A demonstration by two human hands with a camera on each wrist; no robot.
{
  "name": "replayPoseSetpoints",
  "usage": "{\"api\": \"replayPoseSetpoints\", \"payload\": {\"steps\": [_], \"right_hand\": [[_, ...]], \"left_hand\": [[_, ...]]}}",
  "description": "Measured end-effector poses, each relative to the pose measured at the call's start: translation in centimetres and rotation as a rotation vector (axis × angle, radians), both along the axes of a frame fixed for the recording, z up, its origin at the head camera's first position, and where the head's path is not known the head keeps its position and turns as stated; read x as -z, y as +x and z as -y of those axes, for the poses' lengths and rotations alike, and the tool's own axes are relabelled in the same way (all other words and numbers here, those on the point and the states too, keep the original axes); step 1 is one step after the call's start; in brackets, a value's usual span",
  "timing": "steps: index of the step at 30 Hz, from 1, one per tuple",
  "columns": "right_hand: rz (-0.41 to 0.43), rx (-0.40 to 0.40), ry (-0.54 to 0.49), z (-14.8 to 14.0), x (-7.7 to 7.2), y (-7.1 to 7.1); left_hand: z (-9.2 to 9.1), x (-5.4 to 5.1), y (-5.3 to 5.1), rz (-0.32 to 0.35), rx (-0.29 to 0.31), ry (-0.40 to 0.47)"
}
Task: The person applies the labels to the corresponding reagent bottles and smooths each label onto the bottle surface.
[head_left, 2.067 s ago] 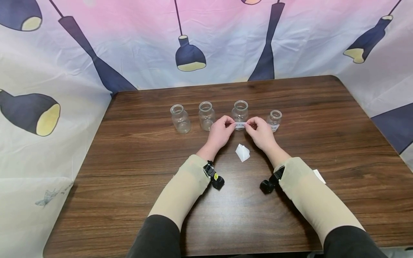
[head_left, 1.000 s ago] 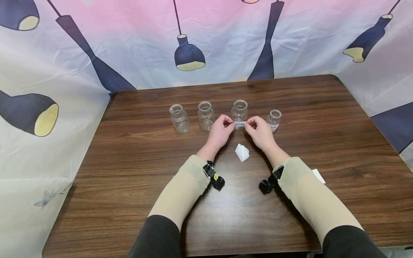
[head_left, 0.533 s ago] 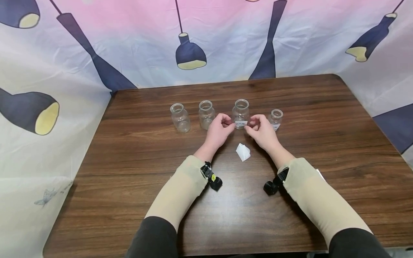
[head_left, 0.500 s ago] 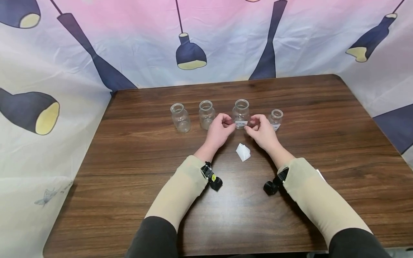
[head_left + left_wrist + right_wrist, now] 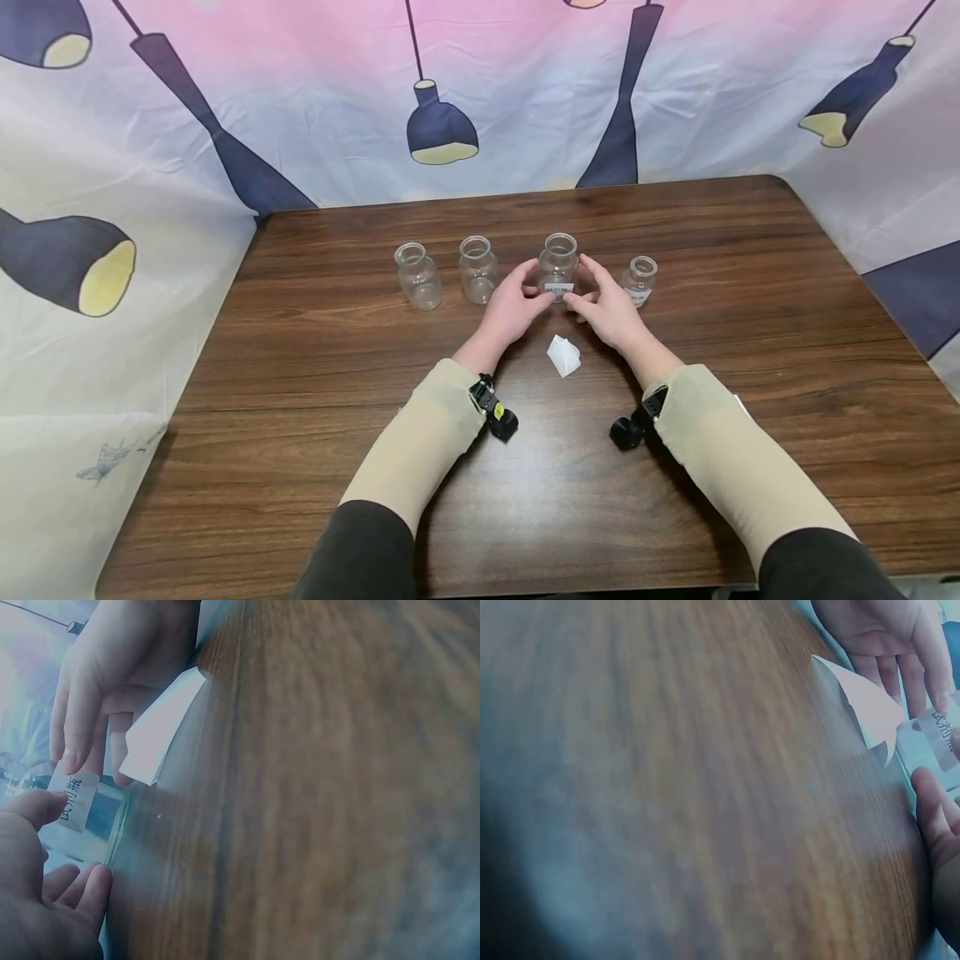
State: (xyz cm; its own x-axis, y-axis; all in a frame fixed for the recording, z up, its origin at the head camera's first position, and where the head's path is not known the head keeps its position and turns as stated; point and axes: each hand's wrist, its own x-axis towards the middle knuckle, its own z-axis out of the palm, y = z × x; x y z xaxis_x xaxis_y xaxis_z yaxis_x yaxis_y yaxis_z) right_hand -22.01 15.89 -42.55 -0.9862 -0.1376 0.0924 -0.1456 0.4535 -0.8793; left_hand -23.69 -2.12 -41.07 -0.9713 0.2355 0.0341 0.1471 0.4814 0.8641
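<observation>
A clear glass reagent bottle [image 5: 557, 260] stands upright between my two hands, third from the left in a row. Across its front lies a white label [image 5: 78, 796] with printed characters. My left hand [image 5: 512, 310] curls round the bottle's left side, its thumb over the label. From the right side, my right hand [image 5: 611, 312] holds the same bottle, thumb at the label's other end. Each wrist view shows both thumbs on the front and fingers along the sides. Parts of the bottle hide behind the fingers.
Two unlabelled glass bottles stand to the left, one tall [image 5: 419, 279] and one beside it [image 5: 478, 271]. A smaller labelled bottle [image 5: 640, 279] is right of my right hand. Folded white paper [image 5: 564, 356] lies nearer me. Another white scrap [image 5: 741, 405] shows behind the right sleeve.
Earlier both hands pinched the label's ends at the bottle's front, then the fingertips came off it. Now the fingers have spread round the bottle's sides, with the thumbs on the label.
</observation>
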Motion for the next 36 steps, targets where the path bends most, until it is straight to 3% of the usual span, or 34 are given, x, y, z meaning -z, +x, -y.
{"api": "replayPoseSetpoints", "payload": {"steps": [6,7,23,36], "right_hand": [[0.003,-0.014,-0.040,0.08,-0.09,-0.19],[0.005,-0.010,-0.047,0.24,-0.54,0.05],[-0.009,0.056,-0.060,0.54,-0.13,-0.24],[-0.019,0.056,0.033,0.69,0.22,-0.14]], "left_hand": [[0.11,0.22,-0.19,-0.007,-0.009,0.013],[0.10,0.29,-0.24,-0.012,-0.012,0.020],[0.12,0.65,-0.33,-0.027,-0.027,0.036],[-0.10,0.95,-0.46,-0.052,0.004,0.019]]}}
